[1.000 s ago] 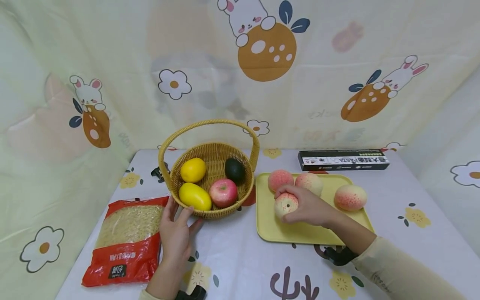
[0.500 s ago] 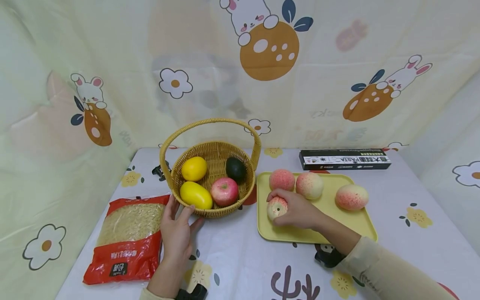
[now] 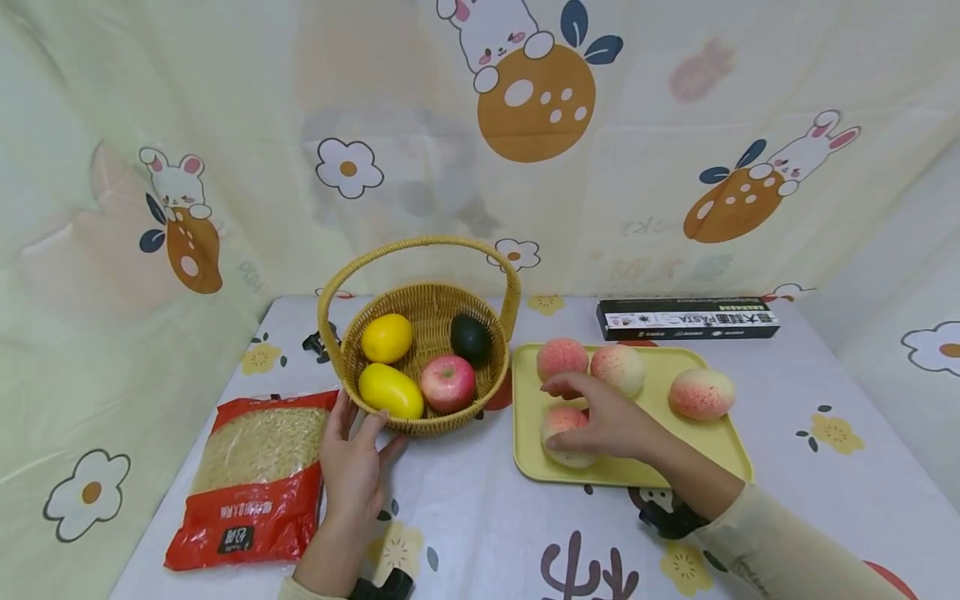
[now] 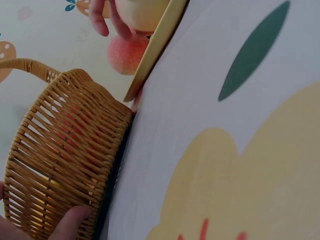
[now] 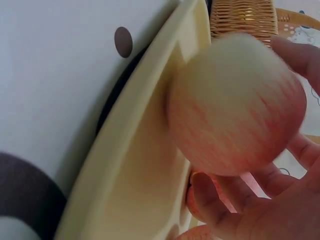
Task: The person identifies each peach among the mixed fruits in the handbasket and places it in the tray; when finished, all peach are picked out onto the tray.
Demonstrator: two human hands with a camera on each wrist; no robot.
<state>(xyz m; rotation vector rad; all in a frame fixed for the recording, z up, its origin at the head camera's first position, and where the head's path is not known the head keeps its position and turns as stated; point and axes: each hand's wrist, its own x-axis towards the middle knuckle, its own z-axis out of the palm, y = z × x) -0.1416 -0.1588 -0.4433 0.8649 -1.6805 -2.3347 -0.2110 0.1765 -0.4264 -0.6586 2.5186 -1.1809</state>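
Observation:
A cream-and-pink peach (image 3: pixel 567 423) sits at the left of the yellow tray (image 3: pixel 637 473). My right hand (image 3: pixel 611 421) is spread around it, the index finger lifted off and the thumb overlapping its near side. In the right wrist view the peach (image 5: pixel 237 107) stands between thumb and fingers, with the palm off it. My left hand (image 3: pixel 356 467) holds the near left side of the wicker basket (image 3: pixel 431 312), one fingertip over the rim and the thumb (image 4: pixel 72 222) on the wall. Inside lie a lemon (image 3: pixel 387 337), a longer yellow fruit (image 3: pixel 391 392), a red apple (image 3: pixel 447 383) and an avocado (image 3: pixel 471 337).
Two peaches, one pink (image 3: pixel 562 357) and one paler (image 3: pixel 618 369), lie along the tray's back edge, and another peach (image 3: pixel 702 394) at its right. A black pasta box (image 3: pixel 688 319) lies behind the tray. Left of the basket is a red pasta bag (image 3: pixel 251 483).
The peach in my right hand has come down onto the tray and turned, its stem hollow no longer showing. My right fingers have spread apart from it. The left hand stays on the basket.

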